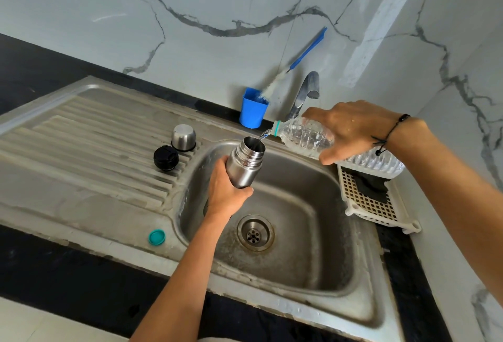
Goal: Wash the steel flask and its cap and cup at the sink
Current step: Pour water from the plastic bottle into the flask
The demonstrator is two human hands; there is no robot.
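left hand around flask

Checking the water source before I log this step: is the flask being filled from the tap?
No, the right hand tips a clear plastic bottle whose stream runs into the open steel flask held by the left hand.

flask: brushed steel | bottle: clear ribbed plastic | sink: dull steel
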